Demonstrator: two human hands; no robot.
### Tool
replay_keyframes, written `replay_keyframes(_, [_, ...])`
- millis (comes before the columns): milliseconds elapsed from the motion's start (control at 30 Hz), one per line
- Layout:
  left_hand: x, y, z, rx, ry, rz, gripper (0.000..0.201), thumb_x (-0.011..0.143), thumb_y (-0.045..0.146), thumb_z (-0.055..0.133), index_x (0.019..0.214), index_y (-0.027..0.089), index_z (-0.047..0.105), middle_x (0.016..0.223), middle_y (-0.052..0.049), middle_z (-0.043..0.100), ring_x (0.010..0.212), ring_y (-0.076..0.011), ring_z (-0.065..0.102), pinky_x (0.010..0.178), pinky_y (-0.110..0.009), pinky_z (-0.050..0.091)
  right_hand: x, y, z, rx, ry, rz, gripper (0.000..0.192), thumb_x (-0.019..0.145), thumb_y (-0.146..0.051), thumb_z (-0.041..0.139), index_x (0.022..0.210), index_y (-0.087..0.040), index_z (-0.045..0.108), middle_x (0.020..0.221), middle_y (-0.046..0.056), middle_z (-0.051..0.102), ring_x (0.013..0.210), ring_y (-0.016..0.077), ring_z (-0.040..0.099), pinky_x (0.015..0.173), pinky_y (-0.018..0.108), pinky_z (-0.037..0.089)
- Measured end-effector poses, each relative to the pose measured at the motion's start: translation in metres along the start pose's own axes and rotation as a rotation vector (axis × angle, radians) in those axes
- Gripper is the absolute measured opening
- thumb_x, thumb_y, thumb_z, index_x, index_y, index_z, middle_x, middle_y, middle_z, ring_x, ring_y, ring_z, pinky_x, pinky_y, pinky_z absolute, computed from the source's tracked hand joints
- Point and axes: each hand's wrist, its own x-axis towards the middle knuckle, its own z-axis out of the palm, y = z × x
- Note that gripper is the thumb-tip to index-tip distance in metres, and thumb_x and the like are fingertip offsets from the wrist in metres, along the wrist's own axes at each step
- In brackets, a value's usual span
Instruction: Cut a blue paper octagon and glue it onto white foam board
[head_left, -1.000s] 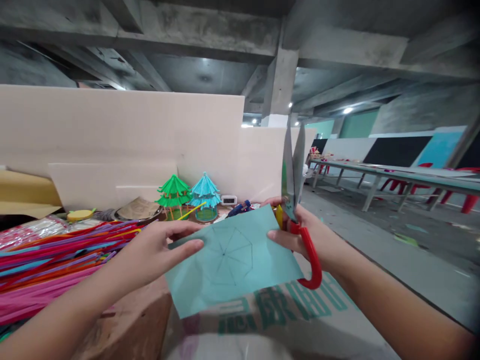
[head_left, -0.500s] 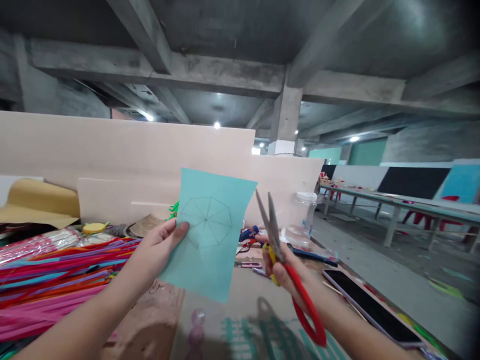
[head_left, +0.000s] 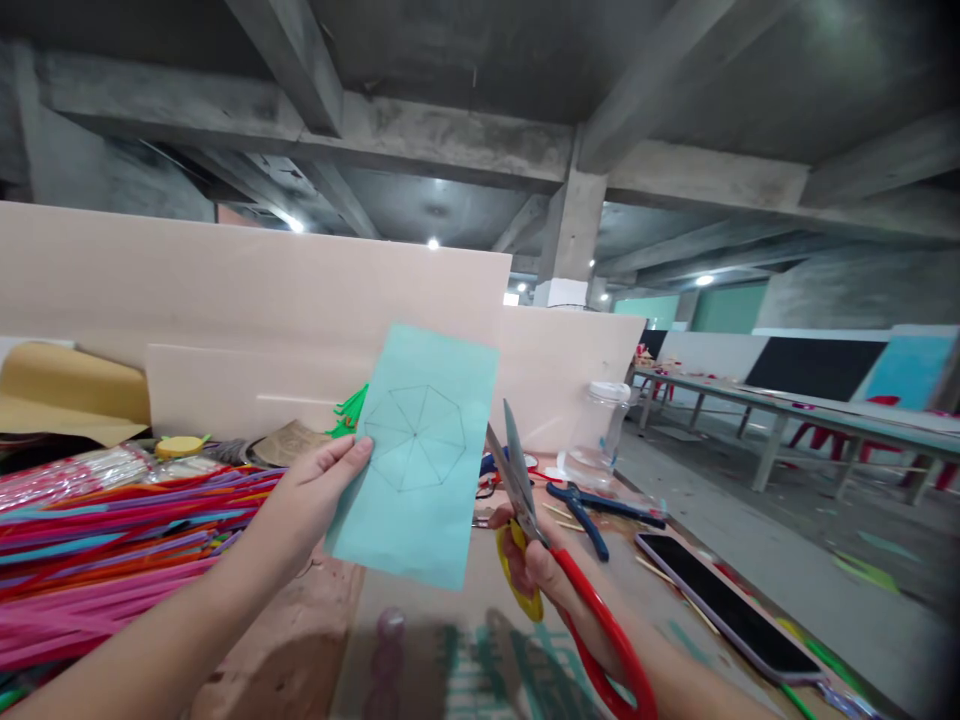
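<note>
2 hands are raised above the bench [head_left: 480, 640]: the left hand [head_left: 311, 500] pinches the blue paper [head_left: 416, 455] upright by its edge, the right hand [head_left: 544, 570] grips scissors [head_left: 540, 540], blades slightly parted beside the paper.

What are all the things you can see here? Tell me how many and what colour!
paper sheet: 1, light teal with a pencilled octagon, held up at centre
scissors: 1, silver blades, red and yellow handles, right of the sheet, blades slightly apart
pipe cleaners: a big pile, pink, red, orange, blue, on the left of the table
pliers: 1, blue handles, on the table behind the scissors
phone: 1, dark screen, lying flat at right
plastic jar: 1, clear, at the back of the table
green paper model: 1, partly hidden behind the sheet
boards: several, beige, standing behind the table
left hand: 1, pinching the sheet's left edge
right hand: 1, gripping the scissor handles
</note>
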Motion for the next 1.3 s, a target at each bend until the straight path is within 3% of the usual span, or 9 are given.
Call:
replay_keyframes(200, [-0.001,-0.005,0.003,-0.134,-0.047,-0.056,0.049,0.071,0.071,0.070,0.090,0.026,0.069,0.088,-0.004,0.079,0.079,-0.0281,0.074,0.073,-0.041,0.061,-0.004,-0.007,0.000,-0.032,-0.089,0.051,0.053,0.089,-0.072,0.053,0.114,-0.026,0.054,0.074,-0.002,0.038,0.063,0.0146,0.036,0.058,0.028,0.030])
replay_keyframes(400, [-0.003,-0.005,0.006,-0.146,-0.035,-0.069,0.048,0.072,0.068,0.069,0.095,0.026,0.068,0.089,-0.005,0.079,0.085,-0.0320,0.074,0.068,-0.042,0.061,-0.010,-0.004,0.000,-0.122,-0.104,0.010,0.047,0.091,-0.068,0.053,0.114,-0.027,0.056,0.080,0.001,0.047,0.068,0.0167,0.043,0.061,0.030,0.037])
replay_keyframes(633, [-0.005,-0.004,0.009,-0.183,0.005,-0.055,0.039,0.074,0.063,0.069,0.091,0.027,0.067,0.097,-0.004,0.079,0.089,-0.0296,0.074,0.074,-0.040,0.062,-0.011,0.006,-0.001,-0.048,-0.174,0.040,0.043,0.092,-0.064,0.056,0.118,-0.030,0.055,0.083,0.000,0.041,0.068,0.0149,0.036,0.058,0.028,0.028])
replay_keyframes(867, [-0.006,-0.006,0.008,-0.257,-0.022,-0.058,0.041,0.071,0.064,0.077,0.088,0.028,0.068,0.098,-0.002,0.079,0.091,-0.0280,0.073,0.077,-0.038,0.061,-0.013,-0.001,0.002,-0.041,-0.142,0.002,0.043,0.092,-0.062,0.058,0.117,-0.027,0.055,0.080,-0.001,0.042,0.065,0.0142,0.035,0.057,0.028,0.030])
replay_keyframes(1033, [-0.006,-0.003,0.009,-0.155,0.004,-0.014,0.046,0.069,0.069,0.075,0.087,0.027,0.072,0.085,-0.002,0.078,0.087,-0.0302,0.072,0.072,-0.039,0.061,-0.012,0.003,0.002,-0.006,-0.124,0.033,0.041,0.094,-0.060,0.057,0.117,-0.026,0.055,0.077,-0.003,0.038,0.062,0.0122,0.033,0.056,0.027,0.028])
replay_keyframes(1300, [-0.008,-0.004,0.009,-0.180,-0.007,-0.022,0.060,0.065,0.074,0.078,0.098,0.024,0.075,0.097,-0.003,0.080,0.089,-0.0274,0.072,0.076,-0.033,0.060,-0.011,0.004,0.002,-0.020,-0.096,0.079,0.045,0.091,-0.064,0.059,0.112,-0.024,0.057,0.074,-0.003,0.039,0.060,0.0108,0.033,0.055,0.026,0.030])
